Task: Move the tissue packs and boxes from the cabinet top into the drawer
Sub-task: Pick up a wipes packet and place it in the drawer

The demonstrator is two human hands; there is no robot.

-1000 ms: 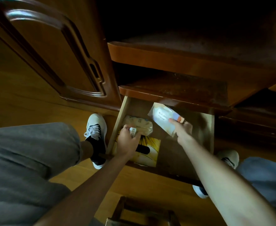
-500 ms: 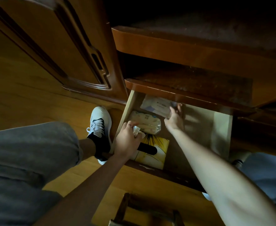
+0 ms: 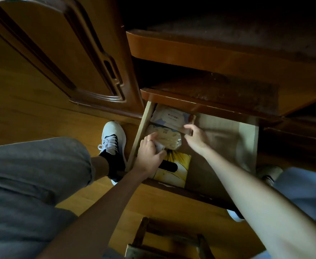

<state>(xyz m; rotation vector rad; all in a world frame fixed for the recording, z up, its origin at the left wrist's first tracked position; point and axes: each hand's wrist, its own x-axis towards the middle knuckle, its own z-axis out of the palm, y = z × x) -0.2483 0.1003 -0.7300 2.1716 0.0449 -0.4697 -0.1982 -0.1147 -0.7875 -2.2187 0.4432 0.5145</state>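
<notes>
The wooden drawer (image 3: 246,143) is pulled open below the cabinet shelves. Along its left side lie a white tissue pack (image 3: 169,116) at the back, a beige tissue pack (image 3: 169,140) in the middle and a yellow tissue box (image 3: 175,163) at the front. My left hand (image 3: 147,154) grips a small crumpled white tissue (image 3: 160,146), and its fingertips touch the beige pack. My right hand (image 3: 197,139), blurred, pinches the right end of the white pack, which lies flat. The drawer's right half shows bare wood.
A carved cabinet door (image 3: 60,53) stands open at the left. Two dark shelf edges (image 3: 209,53) overhang the drawer's back. My white shoe (image 3: 112,139) is beside the drawer's left wall. A wooden stool (image 3: 164,238) stands on the floor near me.
My right hand carried the white pack from above the drawer's middle down to the back left, behind the beige pack. My left hand stayed on the beige pack with the crumpled tissue.
</notes>
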